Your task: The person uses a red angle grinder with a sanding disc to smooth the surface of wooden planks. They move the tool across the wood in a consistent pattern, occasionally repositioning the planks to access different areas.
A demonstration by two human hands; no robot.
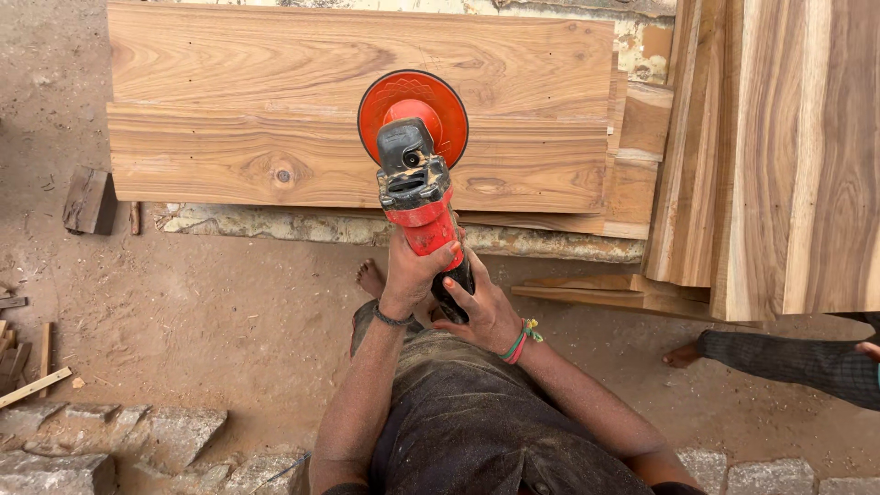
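I hold a red and black angle grinder [417, 183] out in front of me, its round orange-red disc [412, 112] over the wooden planks [275, 156] that lie on the ground. My left hand [412, 273] is wrapped around the red body near its rear. My right hand [481, 307] grips the black tail end just below. A dark band sits on my left wrist, coloured threads on my right. My bare foot [369, 277] shows on the dirt under the tool.
More planks [779, 156] lean or lie stacked at the right. Another person's dark sleeve [797, 364] and foot [683, 355] reach in from the right. A wood block [89, 199] lies at left, with scraps and rough stones [110, 445] along the bottom.
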